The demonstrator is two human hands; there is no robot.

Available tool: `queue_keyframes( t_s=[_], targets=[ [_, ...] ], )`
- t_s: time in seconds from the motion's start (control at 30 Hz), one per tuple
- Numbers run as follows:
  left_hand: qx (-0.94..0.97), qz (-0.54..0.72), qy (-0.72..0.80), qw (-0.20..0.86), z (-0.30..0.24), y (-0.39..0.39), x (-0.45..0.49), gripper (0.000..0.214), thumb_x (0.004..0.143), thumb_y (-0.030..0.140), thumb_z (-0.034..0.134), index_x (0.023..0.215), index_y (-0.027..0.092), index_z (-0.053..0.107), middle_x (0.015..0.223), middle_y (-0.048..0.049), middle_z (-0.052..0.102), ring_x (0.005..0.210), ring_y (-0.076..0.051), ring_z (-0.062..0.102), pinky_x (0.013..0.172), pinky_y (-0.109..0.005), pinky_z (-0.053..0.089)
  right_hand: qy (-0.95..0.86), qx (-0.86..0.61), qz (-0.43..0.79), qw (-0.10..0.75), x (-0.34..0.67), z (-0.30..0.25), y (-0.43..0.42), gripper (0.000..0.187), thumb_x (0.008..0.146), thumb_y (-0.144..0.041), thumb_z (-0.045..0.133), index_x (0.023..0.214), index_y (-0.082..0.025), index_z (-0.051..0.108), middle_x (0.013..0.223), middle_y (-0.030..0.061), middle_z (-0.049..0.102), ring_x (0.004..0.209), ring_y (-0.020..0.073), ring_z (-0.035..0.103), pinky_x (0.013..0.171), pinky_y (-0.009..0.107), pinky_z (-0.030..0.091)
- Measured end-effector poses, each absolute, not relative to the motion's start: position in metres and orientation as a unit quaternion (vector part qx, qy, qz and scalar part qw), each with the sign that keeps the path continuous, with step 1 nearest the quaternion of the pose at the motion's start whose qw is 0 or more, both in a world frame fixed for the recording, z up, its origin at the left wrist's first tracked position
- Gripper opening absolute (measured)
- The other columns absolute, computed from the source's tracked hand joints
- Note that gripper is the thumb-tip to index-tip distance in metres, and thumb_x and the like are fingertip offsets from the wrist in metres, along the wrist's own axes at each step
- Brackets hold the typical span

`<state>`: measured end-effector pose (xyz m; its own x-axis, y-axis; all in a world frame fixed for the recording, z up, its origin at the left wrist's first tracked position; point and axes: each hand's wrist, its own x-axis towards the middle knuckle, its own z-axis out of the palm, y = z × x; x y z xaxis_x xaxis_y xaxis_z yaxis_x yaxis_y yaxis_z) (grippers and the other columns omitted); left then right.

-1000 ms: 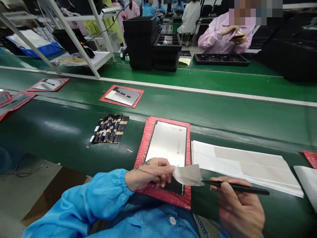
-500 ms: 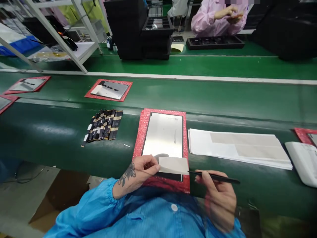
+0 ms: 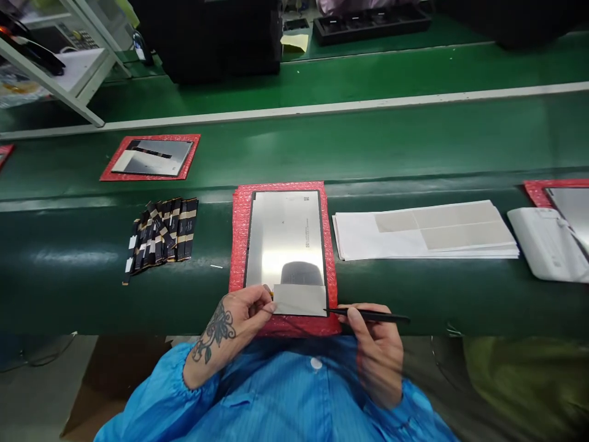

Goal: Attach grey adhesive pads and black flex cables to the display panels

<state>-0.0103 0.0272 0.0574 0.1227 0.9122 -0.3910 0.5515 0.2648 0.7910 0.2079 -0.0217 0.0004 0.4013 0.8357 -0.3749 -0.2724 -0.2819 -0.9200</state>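
Note:
In front of me a silvery display panel (image 3: 276,239) lies face down or back up, I cannot tell which, on red bubble wrap (image 3: 239,233). A pale grey rectangular sticker (image 3: 299,299) covers the panel's near end. My left hand (image 3: 246,313) pinches the sticker's left edge between thumb and fingers. My right hand (image 3: 377,341) is closed around black tweezers (image 3: 380,315), whose tips reach the sticker's right edge. Beside the panel on the right is a stack of white sheets (image 3: 359,236) bearing grey stickers.
Several black flex strips (image 3: 165,233) are heaped at the left. Another panel (image 3: 151,158) rests on red wrap behind them. A white rounded object (image 3: 545,242) stands at the right, by a further panel (image 3: 573,209). A black tray (image 3: 372,24) sits across the green bench.
The sticker has come down over the panel's near end, squared to its edges. Both hands moved with it. My view has tilted downward, and the panel at the back left has shifted left.

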Motion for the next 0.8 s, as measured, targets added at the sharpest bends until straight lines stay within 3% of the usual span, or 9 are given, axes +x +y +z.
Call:
queue_keyframes(
  t_s=[0.3,0.8],
  targets=[
    [0.634,0.21,0.629,0.397,0.042,0.015,-0.015,0.027,0.083,0.035,0.054,0.062,0.019,0.06,0.05,0.0058,0.046,0.045,-0.008,0.037,0.043,-0.019,0.029,-0.241,-0.63,0.489,0.554,0.205,0.004,-0.019,0.027,0.071,-0.045,0.083,0.08,-0.025,0.068,0.075,-0.0004,0.076,0.064,0.0155,0.069,0.062,0.027,0.06],
    [0.66,0.217,0.619,0.367,0.048,0.017,-0.012,0.024,0.084,0.03,0.054,0.063,0.019,0.06,0.049,0.0066,0.047,0.043,-0.007,0.04,0.043,-0.017,0.031,-0.257,-0.641,0.494,0.528,0.209,0.005,-0.019,0.03,0.074,-0.047,0.08,0.084,-0.022,0.065,0.077,0.002,0.075,0.067,0.0193,0.07,0.065,0.033,0.059]
  ],
)
